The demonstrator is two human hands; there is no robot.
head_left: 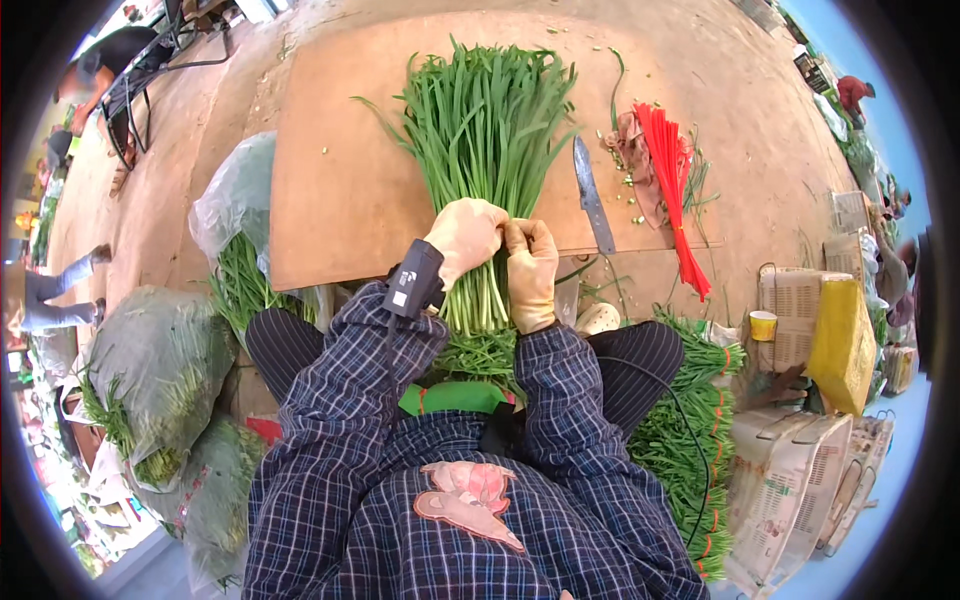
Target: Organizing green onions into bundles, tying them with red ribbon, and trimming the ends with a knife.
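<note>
A large bunch of garlic chives (490,135) lies on a brown board (330,150), its leaves fanned away from me and its pale stems toward me. My left hand (466,238), in a cream glove, curls over the stems from the left. Close against it, my right hand (533,272), gloved alike, is pinched at the bunch's right side; whatever its fingertips hold is too small to make out. To the right of the chives a knife (592,195) rests flat. Beyond it, a bundle of red ties (668,180) lies on a crumpled pinkish cloth (635,150).
Plastic bags of greens (160,370) stand at my left. Tied bunches of chives (690,450) are stacked along my right side, beside plastic crates (785,490) and a yellow container (840,345). A yellow cup (763,325) sits near the crates. Other people are in the background.
</note>
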